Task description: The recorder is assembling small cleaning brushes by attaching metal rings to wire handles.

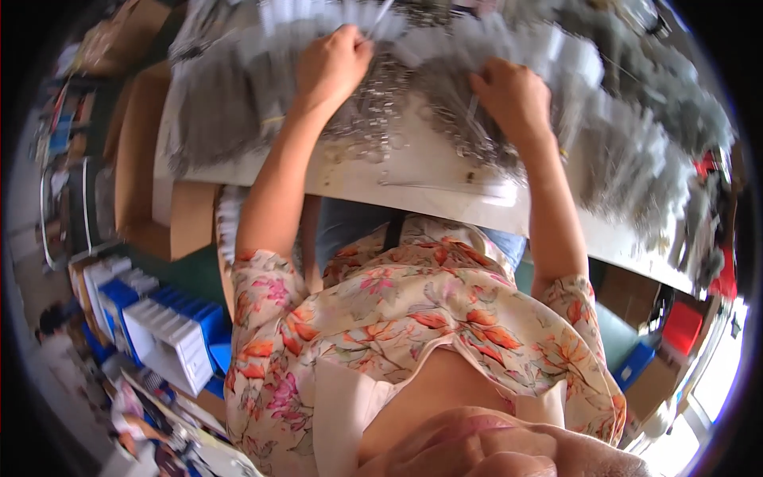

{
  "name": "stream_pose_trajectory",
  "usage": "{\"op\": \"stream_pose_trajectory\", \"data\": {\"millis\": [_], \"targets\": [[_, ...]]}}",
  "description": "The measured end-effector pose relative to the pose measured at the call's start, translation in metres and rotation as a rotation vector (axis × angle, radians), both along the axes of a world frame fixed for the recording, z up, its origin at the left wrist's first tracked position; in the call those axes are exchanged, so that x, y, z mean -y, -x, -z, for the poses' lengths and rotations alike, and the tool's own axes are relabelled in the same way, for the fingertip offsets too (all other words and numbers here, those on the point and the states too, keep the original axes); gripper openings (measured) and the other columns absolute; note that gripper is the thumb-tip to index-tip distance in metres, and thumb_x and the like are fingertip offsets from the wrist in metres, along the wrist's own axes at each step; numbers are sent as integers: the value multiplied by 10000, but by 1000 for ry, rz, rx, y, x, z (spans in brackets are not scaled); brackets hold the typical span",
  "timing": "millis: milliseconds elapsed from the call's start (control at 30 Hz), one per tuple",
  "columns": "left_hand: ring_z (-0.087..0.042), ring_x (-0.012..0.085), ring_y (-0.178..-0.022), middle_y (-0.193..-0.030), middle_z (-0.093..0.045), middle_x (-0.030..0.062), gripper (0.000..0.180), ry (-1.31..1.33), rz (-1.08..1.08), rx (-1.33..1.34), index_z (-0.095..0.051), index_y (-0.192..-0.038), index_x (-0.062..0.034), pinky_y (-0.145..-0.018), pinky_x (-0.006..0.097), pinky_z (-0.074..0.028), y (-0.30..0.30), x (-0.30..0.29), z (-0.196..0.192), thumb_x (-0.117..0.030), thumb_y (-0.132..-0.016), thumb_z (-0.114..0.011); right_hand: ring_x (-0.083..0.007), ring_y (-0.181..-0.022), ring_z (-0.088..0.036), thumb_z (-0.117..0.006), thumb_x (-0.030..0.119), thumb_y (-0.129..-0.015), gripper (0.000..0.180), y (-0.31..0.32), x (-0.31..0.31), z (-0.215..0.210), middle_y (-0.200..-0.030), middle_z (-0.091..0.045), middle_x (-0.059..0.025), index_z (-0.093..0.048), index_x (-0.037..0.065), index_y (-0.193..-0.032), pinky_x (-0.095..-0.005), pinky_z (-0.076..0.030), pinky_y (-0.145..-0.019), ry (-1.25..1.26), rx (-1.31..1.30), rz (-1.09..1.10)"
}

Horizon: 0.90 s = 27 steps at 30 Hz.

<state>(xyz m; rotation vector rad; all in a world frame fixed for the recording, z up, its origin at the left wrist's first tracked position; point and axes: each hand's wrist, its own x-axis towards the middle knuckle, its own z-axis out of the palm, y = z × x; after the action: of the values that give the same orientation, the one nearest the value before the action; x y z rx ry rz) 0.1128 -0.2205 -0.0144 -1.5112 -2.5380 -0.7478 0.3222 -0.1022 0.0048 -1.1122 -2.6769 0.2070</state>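
Note:
My left hand (338, 63) is closed, fingers curled in a pinch, over the far side of the heap on the table. A thin white strip (383, 11) shows just beyond its fingertips, but I cannot tell if it is held. My right hand (513, 95) is curled downward over another part of the heap. A thin pale piece (472, 107) lies by its thumb, and whatever is inside the fingers is hidden. Between and below both hands, small glinting thin metal pieces (377, 107) are strewn with grey, clear-looking bundles (214, 119), all blurred.
The white tabletop (334, 171) runs across in front of me, with more grey bundles (628, 159) along its right. An open cardboard box (191, 219) stands at the table's left end. Blue and white bins (167, 338) are lower left; a red bin (682, 327) is at right.

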Motion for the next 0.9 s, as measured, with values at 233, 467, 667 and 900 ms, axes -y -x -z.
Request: {"op": "stream_pose_trajectory", "data": {"millis": [233, 467, 667, 900], "targets": [[-366, 12, -459, -693, -545, -17, 232, -697, -41, 920, -628, -992, -56, -400, 154, -308, 32, 40, -51, -244, -861, -592, -132, -538, -559, -528, 271, -823, 278, -45, -37, -17, -634, -599, -69, -585, 30, -698, -274, -462, -518, 742, -580, 118], [-577, 312, -680, -738, -616, 180, 433, 339, -325, -43, -617, -815, 10, -653, 380, -448, 186, 172, 10, -423, -796, -607, -79, -528, -448, -470, 103, -848, 211, -172, -82, -56, -763, -575, -30, -628, 21, -961, -194, -314, -449, 539, -1160, 266], [-553, 192, -637, -715, -615, 104, 278, 155, -250, 98, -591, -830, 21, -636, 305, -436, 191, 171, 25, -255, -853, -571, -245, -758, -632, -577, 323, -742, 258, -224, -89, -23, -790, -658, -93, -684, 144, -894, -373, -491, -707, 30, -252, 653], [-568, 191, -642, -721, -622, 101, 177, 236, -279, 41, -583, -819, 6, -631, 316, -439, 180, 166, 7, -162, -831, -530, -277, -789, -629, -608, 309, -706, 242, -208, -88, -12, -817, -660, -95, -690, 128, -844, -388, -492, -716, 3, -48, 654]]}}
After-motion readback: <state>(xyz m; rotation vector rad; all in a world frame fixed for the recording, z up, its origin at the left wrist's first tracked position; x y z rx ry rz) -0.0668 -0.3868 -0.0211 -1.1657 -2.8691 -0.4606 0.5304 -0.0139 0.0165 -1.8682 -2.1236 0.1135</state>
